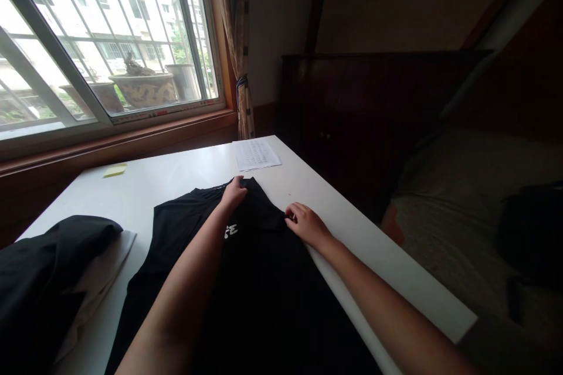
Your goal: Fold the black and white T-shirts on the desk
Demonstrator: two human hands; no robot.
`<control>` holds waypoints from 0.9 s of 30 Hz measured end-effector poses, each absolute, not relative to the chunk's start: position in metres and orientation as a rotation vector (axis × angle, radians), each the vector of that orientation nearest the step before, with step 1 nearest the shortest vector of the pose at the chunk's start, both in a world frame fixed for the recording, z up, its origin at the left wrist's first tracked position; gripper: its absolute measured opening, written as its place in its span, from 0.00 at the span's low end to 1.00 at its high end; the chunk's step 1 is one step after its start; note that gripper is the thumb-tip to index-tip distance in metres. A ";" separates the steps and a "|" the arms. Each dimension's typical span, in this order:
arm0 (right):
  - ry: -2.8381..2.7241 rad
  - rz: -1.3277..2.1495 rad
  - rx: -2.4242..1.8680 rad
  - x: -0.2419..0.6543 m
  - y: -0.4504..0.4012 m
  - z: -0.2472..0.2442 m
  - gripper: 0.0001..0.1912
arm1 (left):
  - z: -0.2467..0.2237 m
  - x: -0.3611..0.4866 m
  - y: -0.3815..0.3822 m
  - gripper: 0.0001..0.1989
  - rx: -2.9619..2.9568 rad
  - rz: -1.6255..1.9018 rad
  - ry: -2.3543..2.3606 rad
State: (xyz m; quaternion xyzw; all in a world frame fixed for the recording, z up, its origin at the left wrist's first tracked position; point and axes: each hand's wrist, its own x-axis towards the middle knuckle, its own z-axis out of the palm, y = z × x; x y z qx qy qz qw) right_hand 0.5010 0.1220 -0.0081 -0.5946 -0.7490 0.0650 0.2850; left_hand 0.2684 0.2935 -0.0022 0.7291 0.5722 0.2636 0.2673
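Note:
A black garment with a small white print lies spread over the white table, its far end toward the window side. My left hand is closed on the garment's far edge, near the top middle. At the garment's right corner, my right hand pinches the fabric between thumb and fingers. The left forearm crosses over the cloth and covers part of the print.
Another dark garment with a pale part is heaped at the left. Papers and a yellow sticky pad lie at the far side. A barred window is at the left, and a bed-like surface stands beyond the table's right edge.

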 end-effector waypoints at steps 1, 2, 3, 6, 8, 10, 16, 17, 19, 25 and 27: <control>-1.994 0.141 -1.590 0.501 0.121 -0.010 0.08 | -0.001 0.269 0.293 0.30 2.030 0.695 1.559; -1.995 0.112 -1.587 0.501 0.121 -0.012 0.08 | 0.001 0.270 0.291 0.29 2.098 0.684 1.568; -2.006 0.083 -1.585 0.502 0.120 -0.013 0.09 | 0.002 0.272 0.289 0.28 2.168 0.678 1.571; -2.032 -0.023 -1.617 0.506 0.118 -0.015 0.07 | 0.004 0.284 0.282 0.24 2.385 0.662 1.523; -2.037 -0.090 -1.661 0.508 0.116 -0.016 0.06 | 0.003 0.292 0.278 0.21 2.525 0.628 1.430; -2.038 -0.142 -1.706 0.509 0.115 -0.016 0.06 | -0.001 0.300 0.275 0.19 2.640 0.570 1.321; -2.067 -0.196 -1.734 0.507 0.113 -0.014 0.08 | -0.022 0.303 0.274 0.24 2.733 0.418 1.353; -2.073 -0.194 -1.733 0.507 0.113 -0.014 0.08 | -0.024 0.302 0.275 0.25 2.726 0.395 1.387; -2.099 -0.189 -1.725 0.508 0.113 -0.013 0.08 | -0.028 0.298 0.278 0.27 2.710 0.347 1.439; -2.211 -0.208 -1.632 0.517 0.109 -0.006 0.08 | -0.029 0.295 0.285 0.29 2.673 0.287 1.535; -2.249 -0.203 -1.582 0.519 0.107 -0.004 0.07 | -0.026 0.296 0.284 0.29 2.684 0.314 1.546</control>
